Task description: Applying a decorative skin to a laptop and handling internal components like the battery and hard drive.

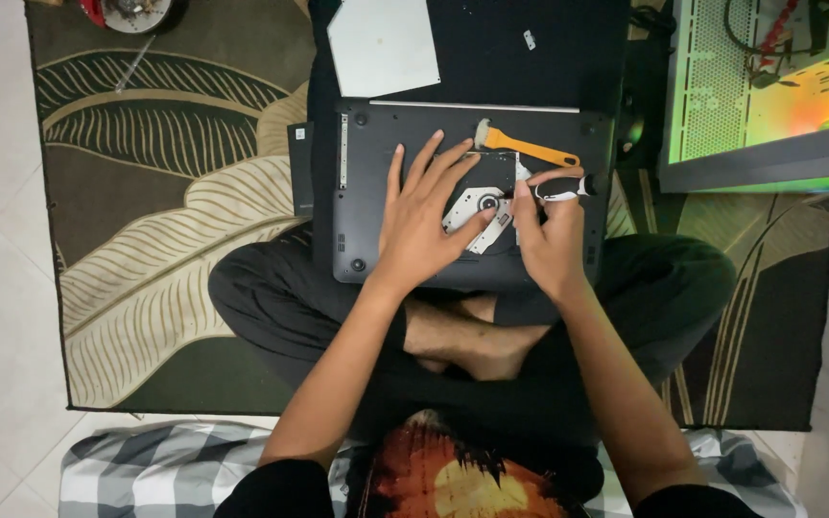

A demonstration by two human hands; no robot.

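Observation:
A dark grey laptop [367, 182] lies upside down across my crossed legs. An exposed silver disc drive [477, 206] shows in its underside. My left hand [424, 216] rests flat on the laptop with fingers spread, its thumb touching the drive. My right hand [551, 240] grips a small screwdriver [568, 188] with a white and dark handle, its tip at the drive. An orange-handled brush [525, 146] lies on the laptop just beyond my fingers.
A grey flat panel [383, 43] and a small screw part [529, 39] lie on a black mat [530, 67] beyond the laptop. An open computer case [769, 91] glows green at the right. A leaf-patterned rug [155, 192] covers the floor; a checked cloth [155, 470] lies near me.

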